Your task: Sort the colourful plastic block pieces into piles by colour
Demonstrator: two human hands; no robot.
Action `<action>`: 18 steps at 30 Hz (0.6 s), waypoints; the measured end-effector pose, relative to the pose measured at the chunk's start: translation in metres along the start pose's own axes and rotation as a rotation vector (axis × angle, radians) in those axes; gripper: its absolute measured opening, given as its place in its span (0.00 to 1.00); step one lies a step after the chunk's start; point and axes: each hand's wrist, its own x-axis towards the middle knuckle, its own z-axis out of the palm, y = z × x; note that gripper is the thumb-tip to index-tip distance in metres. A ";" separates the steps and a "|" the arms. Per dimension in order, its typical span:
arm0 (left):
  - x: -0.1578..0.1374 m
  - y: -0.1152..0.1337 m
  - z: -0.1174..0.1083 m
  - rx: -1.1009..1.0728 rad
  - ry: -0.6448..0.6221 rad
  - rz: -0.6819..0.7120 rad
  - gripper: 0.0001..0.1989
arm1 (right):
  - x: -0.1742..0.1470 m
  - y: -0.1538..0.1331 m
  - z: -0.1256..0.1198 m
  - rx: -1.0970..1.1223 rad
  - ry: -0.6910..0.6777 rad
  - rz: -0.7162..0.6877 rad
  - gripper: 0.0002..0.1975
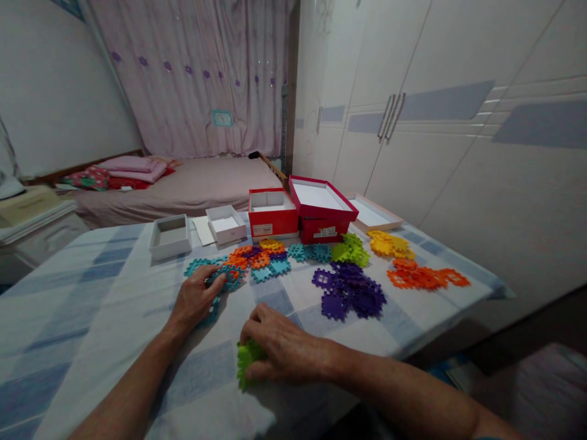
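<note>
My left hand [198, 297] is closed on a teal interlocking plastic tile [233, 278] with toothed edges, among more teal tiles [196, 265] on the table. Close to the front edge, my right hand [284, 345] grips a lime green toothed tile [247, 362], fingers on its far side and thumb on its near side. Past the hands lies a mixed group of orange tiles [237, 257], purple and blue ones. A heap of purple tiles [351, 292] spreads right of centre. Whether either hand holds more than one piece is hidden.
Behind are a grey open box [170, 238], a white box [226, 225], a red box [273, 214] and a crimson box [323, 211]. Green tiles [352, 250], yellow tiles [391, 244] and an orange pile [424, 275] lie to the right. A checked cloth [114, 318] covers the table.
</note>
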 end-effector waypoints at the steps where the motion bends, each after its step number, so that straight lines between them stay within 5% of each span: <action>1: 0.000 0.000 0.000 0.003 -0.001 -0.002 0.22 | -0.001 0.000 0.003 0.035 0.021 -0.010 0.20; 5: 0.000 0.002 0.000 0.002 -0.007 -0.012 0.23 | -0.011 -0.004 0.004 0.166 0.094 -0.066 0.20; 9: -0.001 0.003 -0.001 -0.009 -0.005 -0.013 0.23 | -0.028 0.009 -0.037 0.172 0.327 0.032 0.19; 13: -0.001 0.002 -0.001 -0.010 -0.006 -0.013 0.22 | -0.043 0.073 -0.111 -0.033 0.738 0.248 0.17; 18: -0.001 0.000 0.000 -0.004 0.000 -0.006 0.21 | -0.050 0.165 -0.169 -0.164 0.859 0.586 0.16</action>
